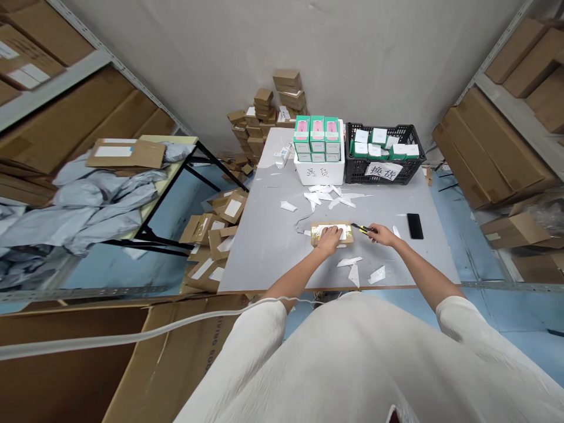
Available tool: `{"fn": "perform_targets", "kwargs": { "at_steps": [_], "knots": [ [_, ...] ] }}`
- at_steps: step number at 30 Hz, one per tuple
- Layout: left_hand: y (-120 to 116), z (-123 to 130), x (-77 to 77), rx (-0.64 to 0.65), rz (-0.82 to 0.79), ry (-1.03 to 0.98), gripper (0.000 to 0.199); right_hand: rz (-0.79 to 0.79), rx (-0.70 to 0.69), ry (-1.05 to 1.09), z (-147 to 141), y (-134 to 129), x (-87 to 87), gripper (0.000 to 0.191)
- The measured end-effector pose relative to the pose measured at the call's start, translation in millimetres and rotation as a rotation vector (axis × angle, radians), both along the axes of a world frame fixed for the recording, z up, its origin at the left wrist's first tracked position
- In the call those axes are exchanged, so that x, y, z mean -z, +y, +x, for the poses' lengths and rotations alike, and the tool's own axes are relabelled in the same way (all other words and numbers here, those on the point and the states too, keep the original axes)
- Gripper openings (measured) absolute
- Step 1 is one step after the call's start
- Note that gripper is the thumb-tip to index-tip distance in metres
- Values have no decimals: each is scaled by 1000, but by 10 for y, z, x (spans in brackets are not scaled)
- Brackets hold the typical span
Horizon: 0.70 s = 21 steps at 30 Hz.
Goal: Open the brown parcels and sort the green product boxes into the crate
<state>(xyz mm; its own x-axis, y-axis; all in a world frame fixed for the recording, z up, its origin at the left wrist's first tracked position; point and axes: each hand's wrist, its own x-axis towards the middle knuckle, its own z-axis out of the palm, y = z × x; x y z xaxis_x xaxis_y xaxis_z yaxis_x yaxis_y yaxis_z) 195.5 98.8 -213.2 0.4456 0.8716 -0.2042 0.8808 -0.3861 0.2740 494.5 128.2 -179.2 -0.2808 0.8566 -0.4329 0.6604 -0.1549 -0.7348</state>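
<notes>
A small brown cardboard box (314, 234) with a white label and yellowish tape lies on the grey table (264, 235) in front of me. My left hand (330, 238) rests flat over its top, fingers spread across the label. In my right hand (379, 234), just right of the box, is a yellow and black utility knife (362, 228); its tip points left, at the box's right end. Torn white paper scraps (377, 274) lie nearer the table's front edge, and more scraps (314, 198) lie behind the box.
A white bin (319, 173) with green and pink boxes and a black crate (383, 171) with green-white boxes stand at the back. A black phone (415, 226) lies at the right. Cardboard boxes (220, 211) pile up left of the table; grey bags (101, 194) cover a side table.
</notes>
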Motion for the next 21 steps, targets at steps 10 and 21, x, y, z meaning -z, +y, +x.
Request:
{"fn": "perform_targets", "kwargs": {
  "at_steps": [10,21],
  "knots": [
    [-9,-166,-13,104,-8,1,60,185,-411,-440,-89,258,47,31],
    [-32,-183,20,92,1,-36,57,-84,-408,-272,-86,264,-49,30]
  ]
}}
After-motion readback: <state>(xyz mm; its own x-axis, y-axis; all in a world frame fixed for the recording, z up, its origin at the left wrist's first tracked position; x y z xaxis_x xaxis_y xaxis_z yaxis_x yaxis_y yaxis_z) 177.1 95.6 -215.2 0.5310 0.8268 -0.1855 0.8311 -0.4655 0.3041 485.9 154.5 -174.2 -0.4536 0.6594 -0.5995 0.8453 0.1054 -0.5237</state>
